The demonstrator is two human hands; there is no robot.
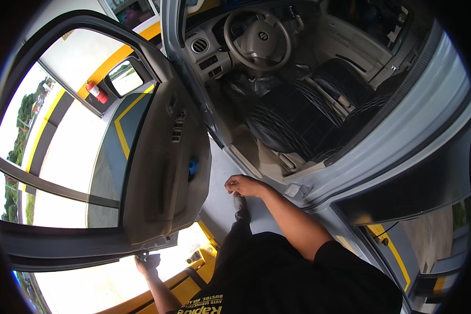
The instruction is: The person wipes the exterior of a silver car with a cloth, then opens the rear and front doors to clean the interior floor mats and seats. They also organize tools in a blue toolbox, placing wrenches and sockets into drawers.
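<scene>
A car's front door [167, 172] is swung wide on the left. At its lower edge my left hand [147, 266] is closed, its fingers hooked on the door beside a small dark piece that I cannot make out clearly. My right hand [243, 185] hangs in front of the door opening, above the grey floor. Its fingers are loosely bent and apart, with nothing visible in them. Close to it is the car's door sill [298, 175]. Beyond that are a black quilted driver's seat [293, 115] and a grey steering wheel [259, 39].
A side mirror [125, 78] juts out past the door window. Behind it a red fire extinguisher [96, 92] hangs by a yellow-striped wall. Yellow equipment [206, 256] stands low behind the door. The car's silver body [403, 141] runs along my right. My shoe [240, 209] is on the grey floor.
</scene>
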